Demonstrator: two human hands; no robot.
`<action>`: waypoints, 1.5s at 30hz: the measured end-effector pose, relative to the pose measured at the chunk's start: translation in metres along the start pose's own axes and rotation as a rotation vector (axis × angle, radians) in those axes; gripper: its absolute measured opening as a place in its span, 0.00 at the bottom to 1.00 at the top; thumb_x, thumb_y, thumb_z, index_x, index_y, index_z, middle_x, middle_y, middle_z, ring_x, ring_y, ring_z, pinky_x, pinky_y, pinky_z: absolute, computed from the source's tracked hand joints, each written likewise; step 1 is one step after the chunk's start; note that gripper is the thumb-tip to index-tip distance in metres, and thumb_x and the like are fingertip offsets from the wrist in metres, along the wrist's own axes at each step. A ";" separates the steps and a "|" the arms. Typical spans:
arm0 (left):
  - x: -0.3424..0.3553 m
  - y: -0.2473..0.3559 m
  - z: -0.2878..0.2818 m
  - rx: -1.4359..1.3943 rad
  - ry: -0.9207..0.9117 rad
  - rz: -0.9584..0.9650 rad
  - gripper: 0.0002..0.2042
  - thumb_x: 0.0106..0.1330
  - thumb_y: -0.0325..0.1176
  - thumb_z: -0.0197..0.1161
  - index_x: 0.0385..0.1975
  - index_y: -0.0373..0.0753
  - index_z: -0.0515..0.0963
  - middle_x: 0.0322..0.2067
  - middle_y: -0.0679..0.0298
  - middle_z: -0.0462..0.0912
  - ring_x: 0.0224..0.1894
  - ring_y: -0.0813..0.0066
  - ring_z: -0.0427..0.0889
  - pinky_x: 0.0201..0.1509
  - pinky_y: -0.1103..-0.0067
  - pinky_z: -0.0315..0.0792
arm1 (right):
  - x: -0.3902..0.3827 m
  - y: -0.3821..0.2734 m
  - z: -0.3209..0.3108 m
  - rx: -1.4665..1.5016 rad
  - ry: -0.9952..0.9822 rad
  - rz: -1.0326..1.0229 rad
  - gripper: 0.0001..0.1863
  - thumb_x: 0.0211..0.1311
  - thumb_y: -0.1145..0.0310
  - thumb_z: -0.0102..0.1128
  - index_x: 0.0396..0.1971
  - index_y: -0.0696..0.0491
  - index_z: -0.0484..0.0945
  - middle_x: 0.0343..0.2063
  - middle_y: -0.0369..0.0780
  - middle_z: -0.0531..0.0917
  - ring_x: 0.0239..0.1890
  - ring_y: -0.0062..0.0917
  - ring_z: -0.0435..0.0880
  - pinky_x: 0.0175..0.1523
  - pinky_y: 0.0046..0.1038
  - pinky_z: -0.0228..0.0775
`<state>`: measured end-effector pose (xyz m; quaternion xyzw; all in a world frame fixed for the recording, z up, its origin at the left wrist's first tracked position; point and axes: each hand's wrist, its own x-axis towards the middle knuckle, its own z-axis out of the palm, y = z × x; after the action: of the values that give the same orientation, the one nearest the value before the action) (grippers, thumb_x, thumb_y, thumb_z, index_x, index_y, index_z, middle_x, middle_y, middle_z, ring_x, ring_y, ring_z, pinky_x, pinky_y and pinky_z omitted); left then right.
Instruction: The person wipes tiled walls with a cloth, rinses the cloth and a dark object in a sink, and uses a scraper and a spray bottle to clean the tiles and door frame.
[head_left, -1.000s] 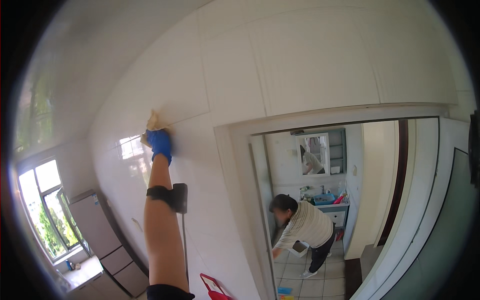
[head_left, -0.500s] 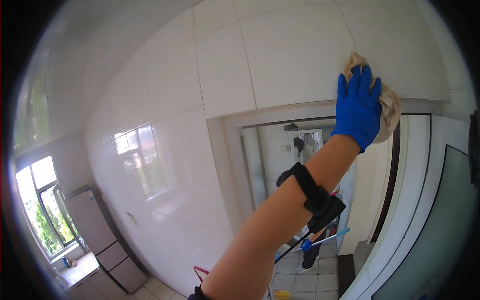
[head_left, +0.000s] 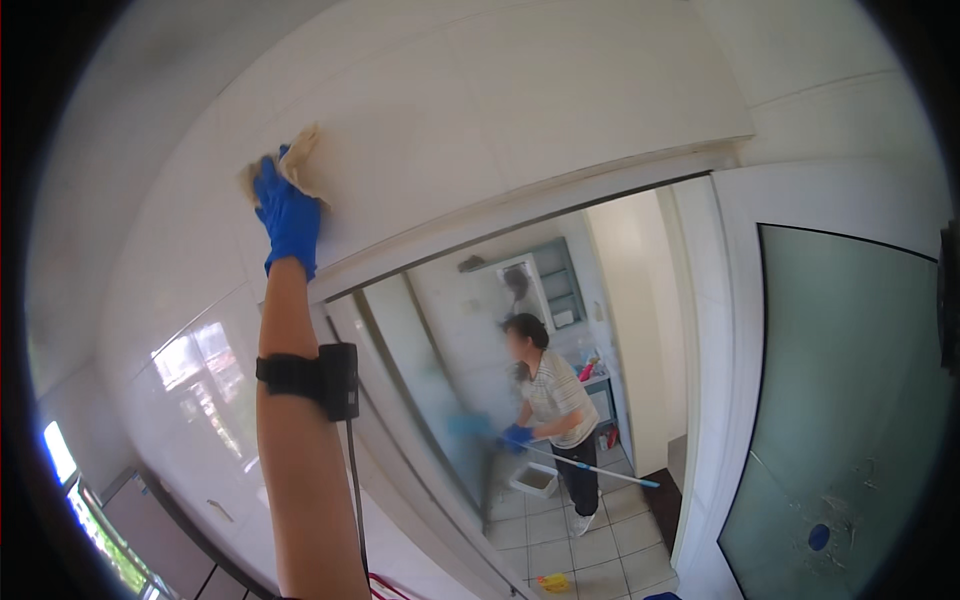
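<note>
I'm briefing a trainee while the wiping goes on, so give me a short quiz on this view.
1. True or false: the blue-gloved hand presses a tan cloth against the white wall tiles above the door frame.
2. What is strapped to the raised forearm? A) a black band with a small device; B) a red wristwatch; C) nothing.
3. Fill in: the other person beyond the doorway wears ___ gloves and holds a long-handled tool.
Key: 1 true; 2 A; 3 blue.
</note>
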<state>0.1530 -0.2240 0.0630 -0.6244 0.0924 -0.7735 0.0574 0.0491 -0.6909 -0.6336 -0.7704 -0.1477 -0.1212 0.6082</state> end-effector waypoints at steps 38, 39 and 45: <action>-0.045 0.487 0.226 -0.040 -0.310 0.604 0.20 0.61 0.39 0.48 0.55 0.49 0.68 0.61 0.64 0.60 0.64 0.66 0.55 0.67 0.66 0.49 | -0.007 0.031 -0.004 -0.007 -0.015 0.087 0.11 0.60 0.66 0.50 0.37 0.56 0.76 0.36 0.44 0.78 0.38 0.38 0.76 0.44 0.30 0.68; -0.044 0.484 0.228 -0.070 -0.312 0.658 0.21 0.61 0.40 0.50 0.56 0.48 0.67 0.60 0.65 0.62 0.64 0.67 0.57 0.67 0.68 0.50 | -0.006 0.031 -0.003 -0.025 -0.026 0.130 0.11 0.60 0.66 0.50 0.37 0.56 0.76 0.36 0.44 0.78 0.38 0.37 0.76 0.44 0.30 0.68; -0.053 0.447 0.221 -0.090 -0.195 0.868 0.25 0.59 0.43 0.54 0.57 0.45 0.65 0.55 0.67 0.68 0.60 0.69 0.63 0.64 0.75 0.57 | -0.009 0.055 0.001 0.018 -0.086 0.294 0.19 0.61 0.58 0.48 0.45 0.55 0.73 0.41 0.47 0.78 0.44 0.39 0.76 0.49 0.34 0.68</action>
<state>0.3678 -0.6657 -0.0384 -0.5995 0.3735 -0.6107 0.3579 0.0617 -0.7022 -0.6864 -0.7827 -0.0603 0.0039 0.6195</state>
